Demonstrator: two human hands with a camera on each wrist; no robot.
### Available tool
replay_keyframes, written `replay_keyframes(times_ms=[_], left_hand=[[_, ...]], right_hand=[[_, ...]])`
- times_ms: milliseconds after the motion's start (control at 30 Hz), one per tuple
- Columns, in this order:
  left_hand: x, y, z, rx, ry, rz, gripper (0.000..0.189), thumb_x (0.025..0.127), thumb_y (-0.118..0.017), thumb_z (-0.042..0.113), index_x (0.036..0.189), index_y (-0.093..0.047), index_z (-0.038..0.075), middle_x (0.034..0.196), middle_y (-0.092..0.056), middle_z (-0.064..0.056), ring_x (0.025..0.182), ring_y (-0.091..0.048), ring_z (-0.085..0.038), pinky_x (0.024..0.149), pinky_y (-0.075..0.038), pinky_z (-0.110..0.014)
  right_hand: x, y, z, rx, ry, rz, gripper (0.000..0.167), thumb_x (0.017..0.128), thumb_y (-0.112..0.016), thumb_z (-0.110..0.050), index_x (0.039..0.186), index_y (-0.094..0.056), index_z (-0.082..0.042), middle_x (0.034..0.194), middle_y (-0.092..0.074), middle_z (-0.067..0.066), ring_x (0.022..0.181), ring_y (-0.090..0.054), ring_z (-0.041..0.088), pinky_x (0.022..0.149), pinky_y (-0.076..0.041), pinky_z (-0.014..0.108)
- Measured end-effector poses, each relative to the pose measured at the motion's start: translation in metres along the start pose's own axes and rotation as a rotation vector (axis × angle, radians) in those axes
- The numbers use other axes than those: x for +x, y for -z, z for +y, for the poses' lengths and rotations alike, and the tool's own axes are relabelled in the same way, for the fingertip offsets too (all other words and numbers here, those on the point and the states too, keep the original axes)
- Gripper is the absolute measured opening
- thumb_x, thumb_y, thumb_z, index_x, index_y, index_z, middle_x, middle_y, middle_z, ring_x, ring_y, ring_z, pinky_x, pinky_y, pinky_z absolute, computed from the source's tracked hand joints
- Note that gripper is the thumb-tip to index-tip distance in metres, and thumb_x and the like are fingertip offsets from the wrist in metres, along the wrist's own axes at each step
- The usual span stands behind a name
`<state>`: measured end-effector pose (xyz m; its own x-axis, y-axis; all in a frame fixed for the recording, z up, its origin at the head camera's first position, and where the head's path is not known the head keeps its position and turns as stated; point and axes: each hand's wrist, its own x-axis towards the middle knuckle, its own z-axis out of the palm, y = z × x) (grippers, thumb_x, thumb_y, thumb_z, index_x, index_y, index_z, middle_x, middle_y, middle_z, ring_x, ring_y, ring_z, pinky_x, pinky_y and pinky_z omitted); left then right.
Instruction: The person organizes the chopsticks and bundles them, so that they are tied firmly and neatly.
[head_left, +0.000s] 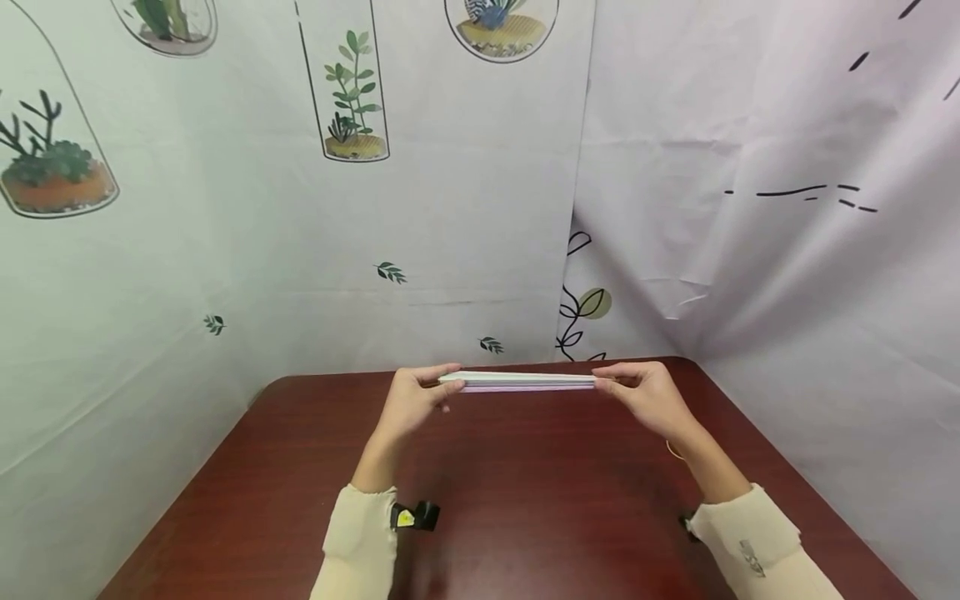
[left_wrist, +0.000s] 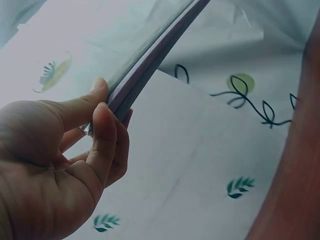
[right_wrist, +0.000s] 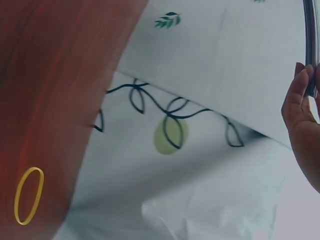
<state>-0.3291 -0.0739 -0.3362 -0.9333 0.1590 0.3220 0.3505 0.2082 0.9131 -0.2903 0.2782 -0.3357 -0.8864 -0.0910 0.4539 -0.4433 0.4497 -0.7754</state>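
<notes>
A long narrow strip (head_left: pixel 528 382) of stacked or folded layers, white and pale purple and perhaps paper, is held level over the far part of the table. My left hand (head_left: pixel 408 404) pinches its left end between thumb and fingers. At the opposite end, my right hand (head_left: pixel 652 396) pinches it the same way. In the left wrist view the folded strip (left_wrist: pixel 145 62) shows several thin layers along its edge, running up from the fingertips. Only part of the right hand (right_wrist: pixel 302 112) shows in the right wrist view, with the strip's end (right_wrist: pixel 311 45) at its fingers.
The dark red wooden table (head_left: pixel 525 500) spreads under both arms. A yellow loop like a rubber band (right_wrist: pixel 29 196) lies on it, partly hidden by the right wrist in the head view. Behind stands a white cloth (head_left: pixel 480 217) printed with plants.
</notes>
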Motion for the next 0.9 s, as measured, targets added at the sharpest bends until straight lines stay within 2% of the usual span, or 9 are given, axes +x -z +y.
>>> replay_keyframes(times_ms=[167,233,367,433,500,633,767,833,900], left_hand=[[-0.008,0.002,0.014,-0.051,-0.008,0.005,0.031,0.083,-0.08,0.011,0.111,-0.074,0.001,0.095,-0.074,-0.014,0.056,-0.066,-0.017,0.064,-0.056,-0.029],[-0.011,0.003,0.018,-0.077,-0.011,0.013,0.031,0.083,-0.08,0.009,0.111,-0.074,-0.002,0.095,-0.074,-0.015,0.058,-0.067,-0.016,0.066,-0.058,-0.031],[-0.016,0.003,0.026,-0.11,-0.016,0.039,0.029,0.083,-0.079,0.005,0.11,-0.073,-0.005,0.087,-0.074,-0.011,0.059,-0.068,-0.018,0.069,-0.059,-0.04],[-0.016,0.003,0.029,-0.123,-0.019,0.055,0.029,0.083,-0.078,0.004,0.109,-0.073,-0.006,0.082,-0.073,-0.009,0.058,-0.067,-0.016,0.069,-0.059,-0.039],[-0.016,0.002,0.03,-0.126,-0.022,0.063,0.029,0.083,-0.078,0.003,0.11,-0.072,-0.007,0.078,-0.072,-0.008,0.057,-0.066,-0.014,0.068,-0.059,-0.036],[-0.016,-0.001,0.03,-0.158,-0.01,0.077,0.028,0.083,-0.077,0.0,0.109,-0.071,-0.01,0.075,-0.071,-0.006,0.057,-0.067,-0.015,0.066,-0.059,-0.033],[-0.018,-0.004,0.032,-0.196,-0.003,0.085,0.027,0.083,-0.077,-0.002,0.108,-0.071,-0.01,0.075,-0.071,-0.007,0.057,-0.066,-0.013,0.065,-0.059,-0.033],[-0.019,-0.006,0.034,-0.218,0.001,0.087,0.027,0.083,-0.076,-0.002,0.108,-0.071,-0.011,0.074,-0.071,-0.007,0.057,-0.066,-0.012,0.065,-0.058,-0.031],[-0.021,-0.008,0.035,-0.237,0.012,0.097,0.026,0.083,-0.076,-0.004,0.107,-0.071,-0.011,0.072,-0.069,-0.006,0.056,-0.065,-0.011,0.064,-0.058,-0.03]], right_hand=[[-0.012,0.003,-0.016,-0.021,0.019,0.0,0.029,0.087,-0.076,-0.014,0.113,-0.073,0.0,0.103,-0.073,0.013,0.08,-0.067,0.007,0.068,-0.053,0.022],[-0.014,0.003,-0.02,-0.081,0.071,0.013,0.027,0.087,-0.076,-0.012,0.112,-0.074,-0.001,0.103,-0.074,0.012,0.082,-0.066,0.007,0.068,-0.052,0.021],[-0.01,0.0,-0.021,-0.299,0.389,0.067,0.023,0.082,-0.077,-0.001,0.105,-0.075,0.001,0.096,-0.073,0.008,0.078,-0.064,0.01,0.067,-0.048,0.016],[-0.008,-0.003,-0.02,-0.412,0.562,0.107,0.025,0.079,-0.077,0.006,0.104,-0.073,0.003,0.092,-0.071,0.006,0.076,-0.063,0.013,0.067,-0.048,0.019],[-0.007,-0.006,-0.02,-0.505,0.664,0.134,0.029,0.079,-0.075,0.008,0.107,-0.07,0.006,0.091,-0.068,0.008,0.076,-0.061,0.016,0.067,-0.05,0.027],[-0.01,-0.013,-0.025,-0.717,0.691,0.189,0.031,0.086,-0.071,-0.007,0.114,-0.066,0.006,0.091,-0.063,0.012,0.081,-0.061,0.03,0.071,-0.051,0.043],[-0.01,-0.023,-0.027,-0.945,0.681,0.301,0.043,0.097,-0.053,-0.037,0.114,-0.067,0.0,0.089,-0.064,0.016,0.079,-0.058,0.037,0.067,-0.045,0.049],[-0.01,-0.028,-0.026,-1.002,0.686,0.37,0.05,0.099,-0.045,-0.044,0.113,-0.067,-0.001,0.09,-0.065,0.017,0.079,-0.057,0.038,0.068,-0.044,0.05],[-0.01,-0.033,-0.026,-1.013,0.713,0.425,0.051,0.099,-0.045,-0.045,0.112,-0.067,-0.001,0.091,-0.066,0.017,0.08,-0.057,0.038,0.069,-0.043,0.051]])
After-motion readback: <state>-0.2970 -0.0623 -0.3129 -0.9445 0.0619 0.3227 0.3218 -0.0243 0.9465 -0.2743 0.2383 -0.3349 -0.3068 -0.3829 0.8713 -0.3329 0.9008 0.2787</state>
